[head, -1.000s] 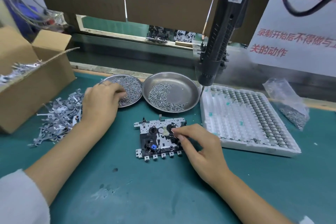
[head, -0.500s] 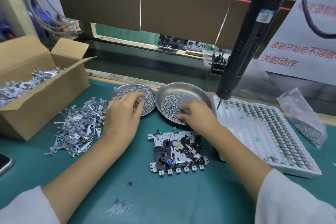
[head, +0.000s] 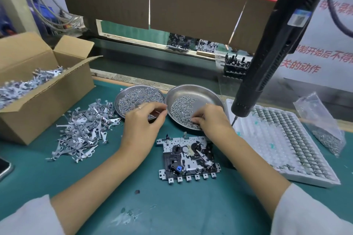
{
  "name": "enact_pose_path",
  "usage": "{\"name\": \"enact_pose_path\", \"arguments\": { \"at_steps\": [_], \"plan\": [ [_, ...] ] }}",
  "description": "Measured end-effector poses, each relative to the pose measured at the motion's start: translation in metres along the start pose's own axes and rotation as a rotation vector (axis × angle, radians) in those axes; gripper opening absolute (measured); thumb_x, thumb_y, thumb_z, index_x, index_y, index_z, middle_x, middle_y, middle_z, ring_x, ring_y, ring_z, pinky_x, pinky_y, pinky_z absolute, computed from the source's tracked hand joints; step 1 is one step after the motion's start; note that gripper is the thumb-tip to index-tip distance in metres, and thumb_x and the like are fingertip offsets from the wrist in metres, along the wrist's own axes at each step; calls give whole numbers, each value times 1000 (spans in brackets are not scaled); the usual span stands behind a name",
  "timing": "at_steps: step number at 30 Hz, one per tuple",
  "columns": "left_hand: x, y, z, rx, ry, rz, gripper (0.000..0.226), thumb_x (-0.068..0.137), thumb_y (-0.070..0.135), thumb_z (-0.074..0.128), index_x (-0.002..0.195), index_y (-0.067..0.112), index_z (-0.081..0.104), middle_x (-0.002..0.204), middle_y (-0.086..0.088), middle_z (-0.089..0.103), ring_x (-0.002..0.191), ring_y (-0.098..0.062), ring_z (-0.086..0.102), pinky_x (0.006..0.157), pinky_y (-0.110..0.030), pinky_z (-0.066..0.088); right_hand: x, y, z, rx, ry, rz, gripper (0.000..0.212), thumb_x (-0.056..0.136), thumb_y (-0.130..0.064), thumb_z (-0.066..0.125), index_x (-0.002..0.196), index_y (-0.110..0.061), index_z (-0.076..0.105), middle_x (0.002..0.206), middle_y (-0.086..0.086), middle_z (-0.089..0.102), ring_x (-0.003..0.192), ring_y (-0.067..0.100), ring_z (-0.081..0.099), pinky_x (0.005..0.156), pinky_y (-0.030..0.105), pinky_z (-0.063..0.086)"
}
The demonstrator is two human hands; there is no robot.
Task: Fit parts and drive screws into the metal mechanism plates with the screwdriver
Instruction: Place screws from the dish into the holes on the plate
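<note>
Setting: factory assembly bench, small-parts work. Green mat (head: 191, 206) covers the bench top. Electric screwdriver (head: 271, 44) hangs on a cable over the bench. Two metal dishes of loose screws: left dish (head: 122, 97), right dish (head: 206, 93). Cardboard box (head: 47, 97) full of stamped metal pieces, with a loose pile (head: 82, 131) of the same beside it. White tray (head: 282, 139) holds rows of small parts. Printed notice (head: 315, 59) in red characters at the back right.
</note>
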State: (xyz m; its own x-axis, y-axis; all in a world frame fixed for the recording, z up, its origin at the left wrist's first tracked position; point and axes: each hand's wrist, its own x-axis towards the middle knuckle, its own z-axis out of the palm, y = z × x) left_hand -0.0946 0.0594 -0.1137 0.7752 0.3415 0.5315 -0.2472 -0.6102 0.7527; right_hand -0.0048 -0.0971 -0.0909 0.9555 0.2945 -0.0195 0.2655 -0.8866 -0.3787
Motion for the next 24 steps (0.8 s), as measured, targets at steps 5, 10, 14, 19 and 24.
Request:
{"name": "enact_pose_path", "arguments": {
  "at_steps": [5, 10, 14, 19, 24],
  "plan": [
    [-8, 2, 5, -89, 2, -11, 14, 81, 5, 72, 91, 16, 74, 83, 8, 70, 80, -2, 63, 77, -11, 48, 0, 2, 0, 0, 4, 23, 18, 92, -19, 63, 100, -6, 73, 102, 14, 69, 95, 29, 63, 87, 37, 52],
    [-14, 2, 8, -118, -4, -16, 12, 81, 11, 74, 90, 18, 74, 85, 13, 70, 79, -3, 63, 85, -36, 51, -3, 9, 6, -14, 83, -51, 17, 94, -18, 59, 93, -7, 72, 94, 7, 69, 89, 25, 62, 82, 33, 50],
    [-15, 6, 7, -147, 3, 1, 13, 79, 14, 75, 91, 19, 74, 84, 11, 70, 81, -8, 64, 87, -48, 48, -11, 11, 2, 249, 315, -164, 11, 90, -10, 63, 85, -5, 71, 76, -2, 63, 67, 11, 55, 66, 17, 40],
    [-19, 19, 6, -241, -30, 27, 24, 75, 19, 78, 96, 25, 70, 84, 15, 71, 90, -8, 64, 95, -42, 44, -39, 11, -10, 868, 210, -114, 13, 86, -4, 66, 76, -12, 70, 66, -5, 67, 63, 8, 63, 66, 19, 53],
    [-29, 28, 12, -300, -83, 99, 28, 71, 34, 74, 97, 34, 66, 81, 20, 72, 94, -5, 62, 92, -23, 41, -84, 12, -2, 1300, 60, -116, 7, 75, -13, 69, 76, -15, 76, 78, 6, 73, 73, 13, 69, 67, 20, 54]
  ]
}}
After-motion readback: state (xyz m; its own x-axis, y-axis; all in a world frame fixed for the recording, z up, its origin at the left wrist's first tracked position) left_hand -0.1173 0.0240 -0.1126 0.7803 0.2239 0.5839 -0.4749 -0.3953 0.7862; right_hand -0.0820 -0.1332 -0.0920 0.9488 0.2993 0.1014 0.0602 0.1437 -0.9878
